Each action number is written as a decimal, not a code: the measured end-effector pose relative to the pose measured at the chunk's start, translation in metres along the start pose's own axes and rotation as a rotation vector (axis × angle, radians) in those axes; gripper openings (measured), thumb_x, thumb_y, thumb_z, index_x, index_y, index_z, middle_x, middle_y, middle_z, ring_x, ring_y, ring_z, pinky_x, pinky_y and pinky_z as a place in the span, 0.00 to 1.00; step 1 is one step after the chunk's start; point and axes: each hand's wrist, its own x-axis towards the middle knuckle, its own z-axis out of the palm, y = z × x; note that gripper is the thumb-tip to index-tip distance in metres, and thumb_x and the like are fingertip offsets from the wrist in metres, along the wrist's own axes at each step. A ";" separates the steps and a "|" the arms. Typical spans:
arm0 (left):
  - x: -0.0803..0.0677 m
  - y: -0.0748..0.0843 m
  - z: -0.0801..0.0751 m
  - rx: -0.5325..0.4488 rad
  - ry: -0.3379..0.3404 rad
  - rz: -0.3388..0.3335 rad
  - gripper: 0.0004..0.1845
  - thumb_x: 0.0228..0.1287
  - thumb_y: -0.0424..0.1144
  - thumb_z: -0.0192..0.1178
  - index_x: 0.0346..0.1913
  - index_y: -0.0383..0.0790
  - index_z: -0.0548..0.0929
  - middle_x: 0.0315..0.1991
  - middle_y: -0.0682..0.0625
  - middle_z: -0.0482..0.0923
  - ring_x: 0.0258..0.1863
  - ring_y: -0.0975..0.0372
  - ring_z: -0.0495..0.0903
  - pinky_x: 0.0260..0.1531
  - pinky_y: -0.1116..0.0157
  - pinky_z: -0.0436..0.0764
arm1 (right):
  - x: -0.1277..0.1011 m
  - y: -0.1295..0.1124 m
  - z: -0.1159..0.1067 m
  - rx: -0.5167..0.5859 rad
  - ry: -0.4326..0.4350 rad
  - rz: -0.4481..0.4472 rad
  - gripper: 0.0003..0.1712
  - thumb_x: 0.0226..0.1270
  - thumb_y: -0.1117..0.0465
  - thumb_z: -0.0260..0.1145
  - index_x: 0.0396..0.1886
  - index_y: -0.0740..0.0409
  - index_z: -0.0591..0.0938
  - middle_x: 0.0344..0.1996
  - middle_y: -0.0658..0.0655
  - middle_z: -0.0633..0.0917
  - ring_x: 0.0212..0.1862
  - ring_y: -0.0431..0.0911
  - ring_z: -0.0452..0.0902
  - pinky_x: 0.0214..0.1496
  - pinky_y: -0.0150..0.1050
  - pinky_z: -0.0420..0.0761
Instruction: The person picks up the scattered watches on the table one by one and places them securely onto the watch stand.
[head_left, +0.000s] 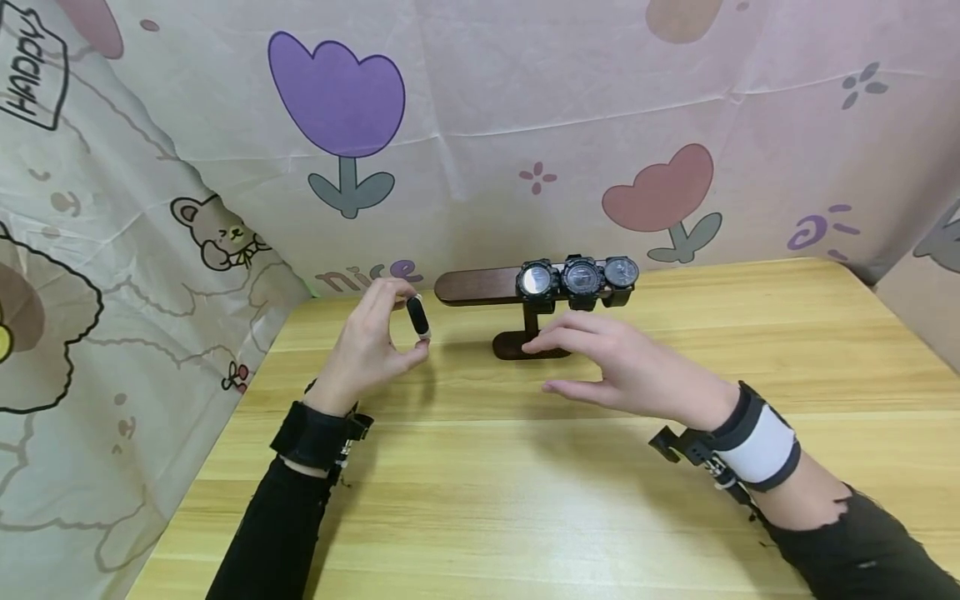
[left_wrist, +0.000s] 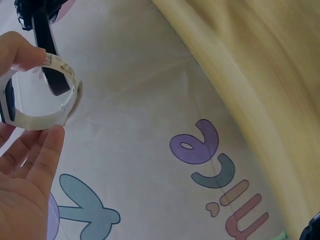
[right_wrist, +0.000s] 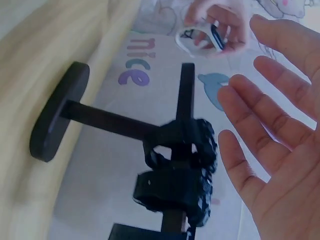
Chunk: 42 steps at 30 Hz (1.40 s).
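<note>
My left hand (head_left: 367,343) pinches a white-strapped watch (head_left: 417,317) with a black face between thumb and fingers, raised left of a dark wooden watch stand (head_left: 476,286). In the left wrist view the watch's strap (left_wrist: 40,122) forms a closed loop, and the end of the stand's bar appears behind it. Three black watches (head_left: 581,277) hang side by side on the right half of the bar; its left half is bare. Just in front of the stand, my right hand (head_left: 626,364) hovers with fingers spread and nothing held, apart from the watches in the right wrist view.
Everything stands on a light wooden table (head_left: 465,500). A printed cloth (head_left: 480,108) with flowers hangs right behind the table's back edge, and another patterned cloth (head_left: 112,292) covers the left side. The stand's oval foot (head_left: 513,346) sits near the back.
</note>
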 end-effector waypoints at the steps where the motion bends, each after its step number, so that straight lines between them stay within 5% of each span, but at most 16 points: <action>1: 0.000 -0.001 0.000 -0.005 -0.003 -0.005 0.33 0.50 0.25 0.78 0.60 0.30 0.74 0.56 0.38 0.77 0.60 0.48 0.80 0.64 0.52 0.85 | 0.000 0.000 -0.002 -0.009 0.008 0.010 0.25 0.66 0.60 0.80 0.62 0.54 0.86 0.51 0.51 0.87 0.51 0.43 0.84 0.53 0.39 0.86; 19: 0.011 -0.022 -0.004 0.004 -0.061 -0.002 0.35 0.51 0.31 0.81 0.61 0.30 0.76 0.58 0.38 0.81 0.59 0.45 0.82 0.60 0.49 0.86 | -0.006 0.009 -0.036 -0.109 0.111 0.118 0.31 0.57 0.65 0.83 0.62 0.53 0.87 0.54 0.51 0.88 0.56 0.47 0.84 0.64 0.33 0.77; 30: 0.019 -0.024 -0.003 -0.044 -0.082 -0.034 0.36 0.53 0.30 0.81 0.65 0.31 0.75 0.62 0.37 0.80 0.64 0.47 0.81 0.61 0.47 0.86 | -0.014 0.025 -0.048 -0.150 0.182 0.231 0.34 0.55 0.68 0.84 0.64 0.59 0.85 0.57 0.57 0.86 0.59 0.52 0.83 0.70 0.20 0.67; 42: 0.027 -0.022 0.000 -0.085 -0.083 -0.022 0.36 0.54 0.30 0.81 0.65 0.32 0.76 0.61 0.39 0.81 0.62 0.48 0.82 0.60 0.49 0.87 | -0.026 0.045 -0.049 -0.210 0.208 0.363 0.37 0.58 0.67 0.83 0.68 0.61 0.81 0.64 0.63 0.81 0.67 0.57 0.77 0.75 0.25 0.66</action>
